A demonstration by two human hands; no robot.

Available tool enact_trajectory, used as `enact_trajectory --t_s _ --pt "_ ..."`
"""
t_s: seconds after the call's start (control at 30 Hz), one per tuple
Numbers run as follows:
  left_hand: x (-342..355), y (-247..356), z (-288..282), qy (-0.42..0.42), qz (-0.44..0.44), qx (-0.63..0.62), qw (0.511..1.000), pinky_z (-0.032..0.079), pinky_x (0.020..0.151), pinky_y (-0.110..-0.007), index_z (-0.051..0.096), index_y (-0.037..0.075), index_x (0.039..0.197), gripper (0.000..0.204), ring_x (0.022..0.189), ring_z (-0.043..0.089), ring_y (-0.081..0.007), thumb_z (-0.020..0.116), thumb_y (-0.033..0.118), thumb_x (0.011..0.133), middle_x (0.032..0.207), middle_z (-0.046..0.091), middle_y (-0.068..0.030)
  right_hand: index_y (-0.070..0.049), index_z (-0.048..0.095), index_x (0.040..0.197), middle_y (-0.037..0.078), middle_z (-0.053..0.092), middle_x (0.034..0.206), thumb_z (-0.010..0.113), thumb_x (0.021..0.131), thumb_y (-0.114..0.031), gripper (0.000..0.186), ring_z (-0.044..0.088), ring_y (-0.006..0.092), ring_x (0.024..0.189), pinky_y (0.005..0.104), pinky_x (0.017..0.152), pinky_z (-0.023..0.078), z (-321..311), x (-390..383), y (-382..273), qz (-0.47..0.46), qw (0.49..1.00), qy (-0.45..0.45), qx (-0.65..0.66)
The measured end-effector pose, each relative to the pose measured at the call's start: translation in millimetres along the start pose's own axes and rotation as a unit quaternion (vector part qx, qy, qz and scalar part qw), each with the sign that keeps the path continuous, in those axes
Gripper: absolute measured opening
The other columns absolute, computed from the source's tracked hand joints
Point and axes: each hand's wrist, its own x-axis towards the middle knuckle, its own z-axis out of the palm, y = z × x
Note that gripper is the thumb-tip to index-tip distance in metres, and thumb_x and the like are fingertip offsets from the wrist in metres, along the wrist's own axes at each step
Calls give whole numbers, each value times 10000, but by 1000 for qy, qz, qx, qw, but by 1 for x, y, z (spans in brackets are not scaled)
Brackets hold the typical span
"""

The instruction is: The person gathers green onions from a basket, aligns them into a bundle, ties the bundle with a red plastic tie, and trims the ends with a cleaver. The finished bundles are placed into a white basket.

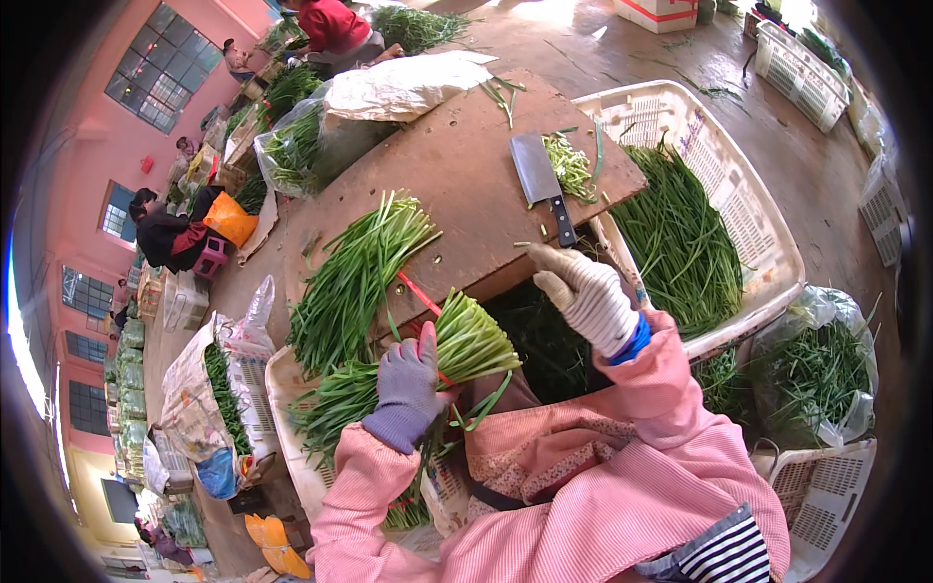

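One bundle [474, 340] of long green stalks at the board's [466, 160] near edge, in the left hand [408, 377]: gray-purple knit glove wrapped round it, fingers closed. Right hand [586, 299], off the board's near right corner, white knit glove, fingers loosely bent, looks part-open, nothing visible in it. Handling guess: bundle light to moderate, pale stem end fairly stiff, leaf end floppy, likely damp and slick, leaves easy to bruise. Best hold is round the firm stems, leaf-side of the butts, snug not crushing; loose, they'd slide and fan. Red strip [418, 293], flat and thin, runs from the board's near edge to the bundle; can't tell if it goes all the way round. Heap [360, 277] on the board's left: same slim stalks, smooth, loose. Board itself: flat, brown, scuffed, wood-looking. Right of board: crate [753, 209], off-white plastic, perforated walls, rounded corners, full of grassy leaves. Knife [537, 175] on board's right side: broad rectangular metal blade, black riveted handle. Trimmings [570, 167] beside it, short pale-green bits. Sack [408, 85] at board's far left end: white, crinkled. Beyond board: person in red [335, 24].
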Motion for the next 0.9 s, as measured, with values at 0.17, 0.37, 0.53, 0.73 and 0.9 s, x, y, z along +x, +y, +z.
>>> enact_trajectory --t_s 0.17,0.37,0.53,0.73,0.9 --pt "1 -8 2 71 -43 -135 987 462 951 -466 208 -9 1544 1227 1091 535 -380 850 535 650 1211 536 -215 -63 631 1266 235 686 1125 654 918 -263 403 652 405 1070 428 930 530 60 -35 -29 44 993 -59 90" --pt "-16 -26 15 157 -32 -174 972 451 947 -456 244 -22 1523 1197 1077 519 -364 875 485 640 1213 523 -206 -113 743 924 139 717 858 597 935 -326 258 696 348 812 436 742 563 29 -70 52 184 946 -227 -137" --pt "-29 -8 25 194 7 -127 973 450 908 -451 265 -15 1523 1198 1021 521 -336 892 438 608 1175 527 -164 -55 743 1044 151 738 894 689 910 -275 263 726 280 863 353 781 568 21 -33 20 169 975 -96 108" --pt "-32 10 28 165 36 -125 978 441 925 -461 253 -15 1533 1217 1033 521 -335 889 431 597 1190 528 -156 -49 736 1113 20 727 862 760 869 -132 259 647 71 700 243 660 537 20 0 -35 175 958 -127 189" --pt "-30 16 33 135 74 -160 975 424 951 -472 183 9 1564 1267 1065 533 -353 905 365 586 1202 548 -166 -70 738 1036 161 709 874 754 808 -240 285 709 304 802 364 736 562 29 18 -37 3 983 -182 34"
